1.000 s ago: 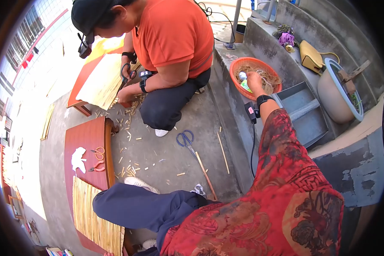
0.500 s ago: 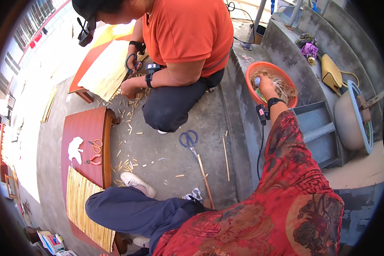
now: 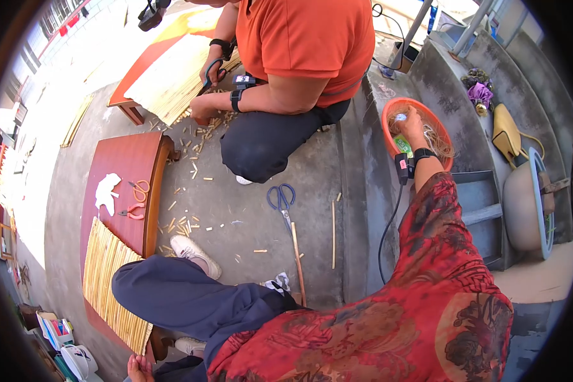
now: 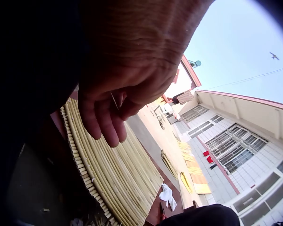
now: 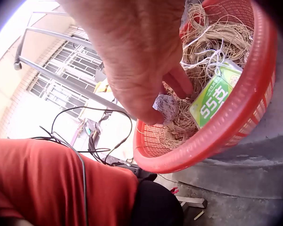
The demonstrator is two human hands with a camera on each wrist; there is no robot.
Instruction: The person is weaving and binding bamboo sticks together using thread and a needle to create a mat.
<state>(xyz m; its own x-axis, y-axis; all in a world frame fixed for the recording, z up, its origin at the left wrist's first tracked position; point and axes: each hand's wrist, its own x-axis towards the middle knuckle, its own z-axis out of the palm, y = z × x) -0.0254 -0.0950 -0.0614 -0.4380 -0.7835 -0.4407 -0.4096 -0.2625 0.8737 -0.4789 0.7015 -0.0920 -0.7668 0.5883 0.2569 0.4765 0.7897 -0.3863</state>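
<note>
In the head view my right hand [image 3: 412, 127] reaches into an orange basket [image 3: 391, 145] of tan fibre strands. Up close in the right wrist view, the hand [image 5: 132, 70] pinches a whitish crumpled ball [image 5: 166, 107] between thumb and fingers, beside a green-white packet [image 5: 216, 96]. My left hand [image 3: 140, 368] is at the lower end of a mat of pale stalks [image 3: 108, 267]. Bent fingers hang over the mat [image 4: 118, 165] in the left wrist view; a thin pale line runs by them, and whether they grip it is hidden.
A person in orange [image 3: 318, 44] crouches ahead, cutting at another mat [image 3: 175, 76]. Pliers [image 3: 132, 211], small scissors [image 3: 140, 190] and a white cloth [image 3: 107, 194] lie on the red board [image 3: 118, 159]. Large scissors [image 3: 281, 200] and stalk bits are on the ground. Steps rise at the right.
The head view has shifted, moving the basket rightward and down in it. My left hand has come into fuller view by the mat's end. My right hand stays in the basket.
</note>
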